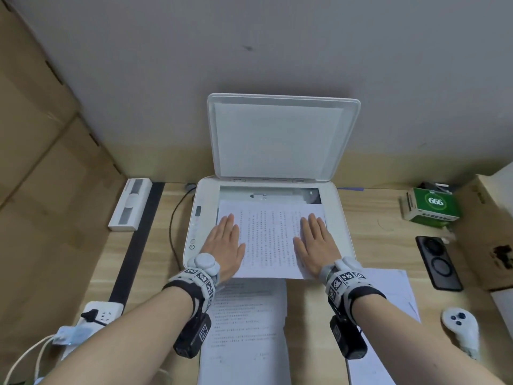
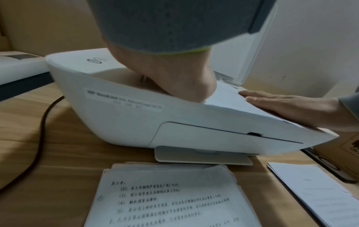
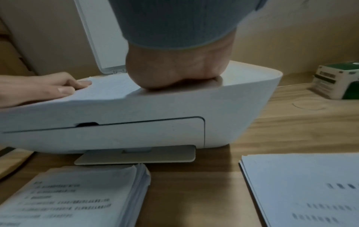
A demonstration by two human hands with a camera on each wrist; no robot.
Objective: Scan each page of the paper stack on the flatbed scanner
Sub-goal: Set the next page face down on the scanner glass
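Note:
A white flatbed scanner sits at the back middle of the desk with its lid raised against the wall. One printed page lies on the glass, its near edge hanging over the scanner's front. My left hand lies flat on the page's left side and my right hand flat on its right side, fingers straight. The paper stack lies on the desk in front of the scanner. In the wrist views the heels of the left hand and right hand rest on the scanner top.
A second pile of sheets lies right of the stack. A phone, a green box and a white controller are at the right. A black cable, a white device and a power strip are at the left.

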